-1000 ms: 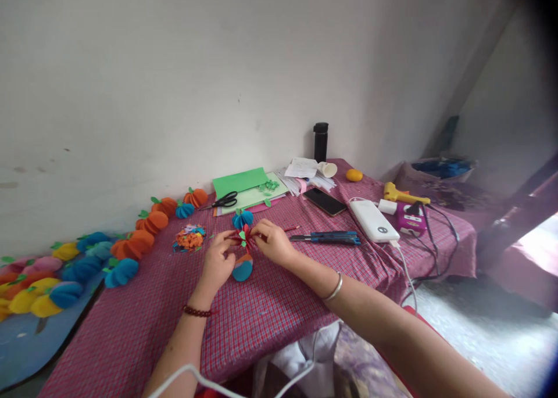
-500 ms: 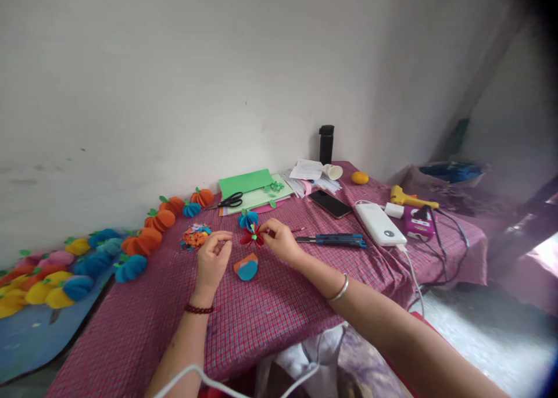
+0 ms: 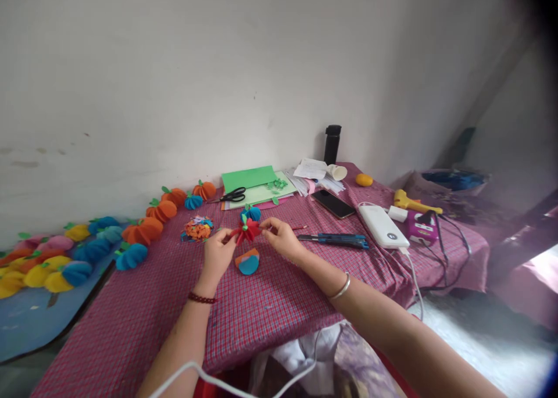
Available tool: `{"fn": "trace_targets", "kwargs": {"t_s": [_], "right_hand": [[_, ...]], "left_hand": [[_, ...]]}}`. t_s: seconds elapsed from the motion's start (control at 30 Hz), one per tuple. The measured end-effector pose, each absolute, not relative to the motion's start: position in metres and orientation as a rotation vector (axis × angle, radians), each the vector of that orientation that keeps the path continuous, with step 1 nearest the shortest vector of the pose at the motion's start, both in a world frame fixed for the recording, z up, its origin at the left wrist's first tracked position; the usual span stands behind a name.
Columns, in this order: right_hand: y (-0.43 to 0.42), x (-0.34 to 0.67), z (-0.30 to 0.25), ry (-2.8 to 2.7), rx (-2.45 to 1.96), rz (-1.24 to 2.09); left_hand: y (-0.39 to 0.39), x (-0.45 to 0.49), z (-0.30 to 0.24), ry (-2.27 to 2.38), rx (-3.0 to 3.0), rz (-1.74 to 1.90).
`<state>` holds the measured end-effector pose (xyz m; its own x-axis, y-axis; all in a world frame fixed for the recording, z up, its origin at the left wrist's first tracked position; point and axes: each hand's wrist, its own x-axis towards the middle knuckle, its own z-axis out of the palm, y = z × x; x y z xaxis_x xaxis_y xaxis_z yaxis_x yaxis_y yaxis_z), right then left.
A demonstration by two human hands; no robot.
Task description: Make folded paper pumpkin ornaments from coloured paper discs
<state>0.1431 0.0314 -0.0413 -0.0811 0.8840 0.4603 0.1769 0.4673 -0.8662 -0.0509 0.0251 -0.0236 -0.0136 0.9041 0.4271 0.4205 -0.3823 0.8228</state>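
Note:
A red folded-paper pumpkin (image 3: 246, 230) with a green stem piece on top is held just above the table between both hands. My left hand (image 3: 219, 253) pinches its left edge between thumb and fingers. At its right edge are the closed fingertips of my right hand (image 3: 281, 239). Below it on the cloth rest orange and blue half-round paper pieces (image 3: 248, 264). Behind it sits a small blue paper pumpkin (image 3: 251, 213), partly covered. Left of my left hand is a heap of small orange, blue and pink paper scraps (image 3: 197, 228).
Finished-looking paper pumpkins (image 3: 143, 230) line the left side. Black scissors (image 3: 234, 195) lie by green paper sheets (image 3: 247, 179). Rightward are blue-handled cutters (image 3: 342, 240), a phone (image 3: 333, 203), a white power bank (image 3: 382, 226), a yellow glue gun (image 3: 414, 203) and a black bottle (image 3: 332, 144).
My left hand has closed on the red pumpkin's left edge, having been apart from it before. The pumpkin has shifted slightly left and turned; my right hand stays at its right side.

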Motion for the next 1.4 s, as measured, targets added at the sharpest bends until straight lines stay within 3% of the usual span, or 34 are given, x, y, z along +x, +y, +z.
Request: {"fn": "trace_targets", "kwargs": {"t_s": [0.2,0.53,1.03,1.4], "right_hand": [[0.031,0.145,-0.04,-1.577,-0.979,0.772],[0.03,0.144,-0.04,-1.597,-0.961,0.734],[0.027,0.142,-0.037,-1.623,-0.888,0.751],[0.023,0.142,-0.034,-1.668,-0.916,0.76]], "left_hand": [[0.04,-0.077,-0.023,1.393,1.364,1.678],[0.05,-0.091,-0.03,1.568,1.267,1.749],[0.032,-0.05,-0.034,1.066,1.41,1.164],[0.027,-0.045,-0.03,1.071,1.423,1.177]]}}
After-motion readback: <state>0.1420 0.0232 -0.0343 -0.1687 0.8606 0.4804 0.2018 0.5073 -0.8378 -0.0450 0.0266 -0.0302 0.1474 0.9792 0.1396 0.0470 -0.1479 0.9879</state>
